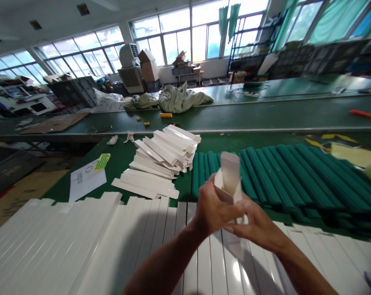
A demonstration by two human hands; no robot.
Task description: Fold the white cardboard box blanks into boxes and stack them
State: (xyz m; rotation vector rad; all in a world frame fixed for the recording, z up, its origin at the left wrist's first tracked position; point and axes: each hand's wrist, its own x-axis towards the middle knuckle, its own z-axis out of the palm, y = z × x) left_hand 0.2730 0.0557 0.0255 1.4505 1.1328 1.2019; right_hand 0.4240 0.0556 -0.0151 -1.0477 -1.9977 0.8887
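Observation:
A narrow white cardboard box [230,168] stands upright between my hands, its top flap raised and its upper end open toward me. My left hand [211,207] wraps around the box's left side, thumb across the front. From the right, my right hand [254,221] grips the box lower down, its fingers meeting the left ones. Beneath both hands lies a row of long white boxes [154,229], side by side. Just beyond are long dark green ridged pieces [274,176]. A loose pile of flat white cartons [164,151] lies to the left of them.
At the left, a paper sheet [87,180] carries a green dotted card [102,162]. Behind runs a second green table [265,112] with a crumpled cloth [182,98], a yellow cylinder [166,115] and a red-handled tool [364,114]. Yellow material [347,153] lies at the right.

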